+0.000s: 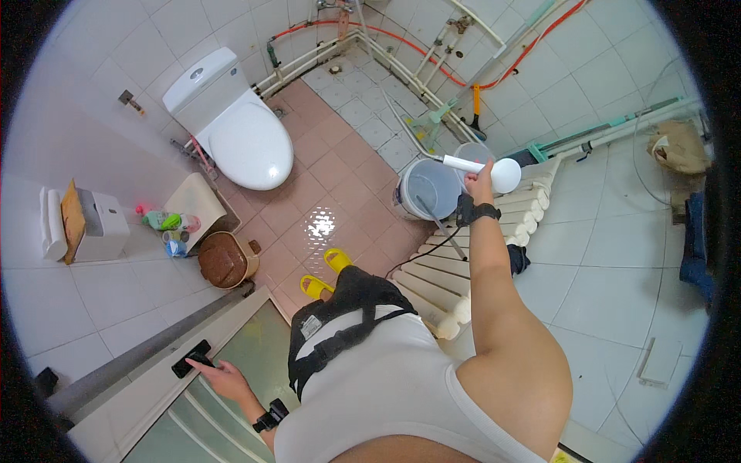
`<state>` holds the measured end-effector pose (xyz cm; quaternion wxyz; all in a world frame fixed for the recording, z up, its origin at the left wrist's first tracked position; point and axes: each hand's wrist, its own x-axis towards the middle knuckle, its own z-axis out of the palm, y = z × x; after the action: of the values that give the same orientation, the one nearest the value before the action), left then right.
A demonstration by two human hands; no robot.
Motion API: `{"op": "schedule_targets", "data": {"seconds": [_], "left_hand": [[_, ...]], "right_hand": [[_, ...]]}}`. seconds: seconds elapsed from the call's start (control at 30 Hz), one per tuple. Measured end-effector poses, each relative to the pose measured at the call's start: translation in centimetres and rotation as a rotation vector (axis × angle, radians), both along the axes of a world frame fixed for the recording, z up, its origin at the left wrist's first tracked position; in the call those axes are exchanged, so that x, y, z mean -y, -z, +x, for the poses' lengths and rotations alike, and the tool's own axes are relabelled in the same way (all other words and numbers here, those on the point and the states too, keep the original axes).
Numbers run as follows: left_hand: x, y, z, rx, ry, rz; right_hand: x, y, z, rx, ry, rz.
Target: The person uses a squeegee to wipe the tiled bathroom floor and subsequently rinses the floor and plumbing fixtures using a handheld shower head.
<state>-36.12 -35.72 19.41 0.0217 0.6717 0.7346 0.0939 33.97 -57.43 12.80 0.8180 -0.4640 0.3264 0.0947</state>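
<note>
My right hand point(479, 184) is wrapped around the handle of a white shower head point(505, 176), held out beside and partly above a pale plastic bucket point(432, 179). A hose runs from the handle back toward the wall taps. No water can be made out coming from the head. Low on the left, my left hand point(224, 380) grips the black door handle point(193, 359) on a white-framed glass door point(266, 336), its index finger stretched along it. Both wrists wear black bands. A second bucket point(472, 152) stands behind the first, and a grey stick leans in the nearer one.
A white toilet point(251, 147) stands ahead to the left, near a brown lidded bin point(225, 260) and bottles on a ledge. To the right, a white radiator point(444, 282) lines the wall. Wet pink tiles point(332, 174) surround my yellow slippers point(315, 286). A red hose point(401, 42) follows the far wall.
</note>
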Motion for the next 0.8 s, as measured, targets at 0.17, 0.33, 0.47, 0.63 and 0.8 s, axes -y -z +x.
{"op": "schedule_targets", "data": {"seconds": [0.17, 0.33, 0.47, 0.63, 0.8], "left_hand": [[0.3, -0.6, 0.8, -0.007, 0.049, 0.094], [0.3, -0.6, 1.1, 0.011, 0.102, 0.123], [0.3, -0.4, 0.7, -0.051, 0.005, 0.002], [0.5, -0.5, 0.7, -0.048, -0.007, 0.033], [0.2, 0.5, -0.3, -0.059, -0.057, -0.071]], "right_hand": [[-0.3, -0.5, -0.8, 0.014, -0.052, -0.055], [0.2, 0.6, -0.2, 0.070, -0.191, -0.085], [-1.9, 0.0, -0.9, 0.162, -0.020, -0.103], [-3.8, -2.9, 0.5, 0.485, 0.125, -0.377], [-4.0, -9.8, 2.3, 0.830, 0.041, -0.708]]}}
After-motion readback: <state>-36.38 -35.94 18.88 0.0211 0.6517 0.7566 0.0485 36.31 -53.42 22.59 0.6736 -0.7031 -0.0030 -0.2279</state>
